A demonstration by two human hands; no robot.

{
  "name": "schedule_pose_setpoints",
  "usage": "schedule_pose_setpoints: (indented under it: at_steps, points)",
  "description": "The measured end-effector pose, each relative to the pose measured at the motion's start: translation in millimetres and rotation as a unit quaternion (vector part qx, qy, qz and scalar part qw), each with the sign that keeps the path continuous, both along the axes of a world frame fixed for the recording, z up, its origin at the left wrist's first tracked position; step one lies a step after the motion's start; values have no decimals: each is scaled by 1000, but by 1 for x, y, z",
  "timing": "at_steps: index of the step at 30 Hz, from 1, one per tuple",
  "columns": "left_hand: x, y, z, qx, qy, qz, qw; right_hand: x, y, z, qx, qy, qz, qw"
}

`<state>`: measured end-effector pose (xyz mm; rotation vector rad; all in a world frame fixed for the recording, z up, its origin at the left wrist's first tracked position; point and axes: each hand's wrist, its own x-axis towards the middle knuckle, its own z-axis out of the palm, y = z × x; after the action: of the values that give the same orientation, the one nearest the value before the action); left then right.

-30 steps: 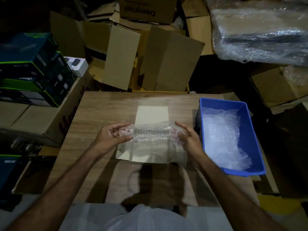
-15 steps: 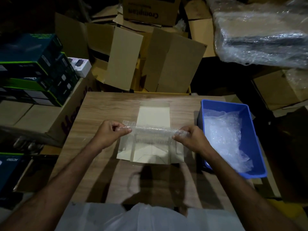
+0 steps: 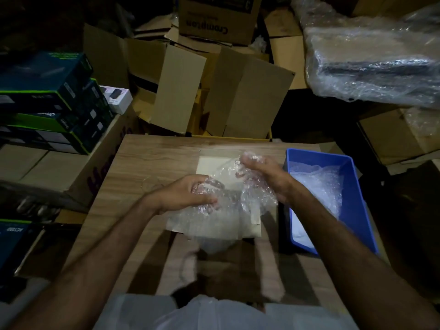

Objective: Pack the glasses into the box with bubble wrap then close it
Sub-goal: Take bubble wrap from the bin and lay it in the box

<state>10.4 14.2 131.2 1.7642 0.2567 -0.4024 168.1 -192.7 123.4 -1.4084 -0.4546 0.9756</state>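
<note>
My left hand and right hand squeeze the bubble wrap mid-table; gripping tighter might crack the hidden glasses.

Bin right of box

Glasses: not discernible; whatever lies inside the bubble wrap at the frame's centre is blurred by the crinkled film.
Left hand: fingertips buried in the wrap.
Right hand: fingertips veiled by film at its upper end.
Flat box: middle and lower part covered by wrap and hands; its shape cannot be told.
Blue bin: left wall partly behind the right forearm; contents a pale blur.
Worktop: near edge hidden by the person's shirt.
Cartons, top of frame: cut off by the edge, lost in dark.
</note>
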Motion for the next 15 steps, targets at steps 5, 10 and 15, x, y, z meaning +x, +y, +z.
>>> schedule_pose_setpoints:
  at_steps: [5, 10, 15]
  points:
    - [-12, -7, -25, -73, -37, 193, 978, -40, -19, -65, 186, 379, -11, 906]
    - [-23, -17, -48, -72, -37, 273, 959, -74, -4, -64, 68, 207, -61, 974]
    - [-29, -14, -59, -39, -91, 372, 923, -69, 4, -64, -49, 32, -131, 990]
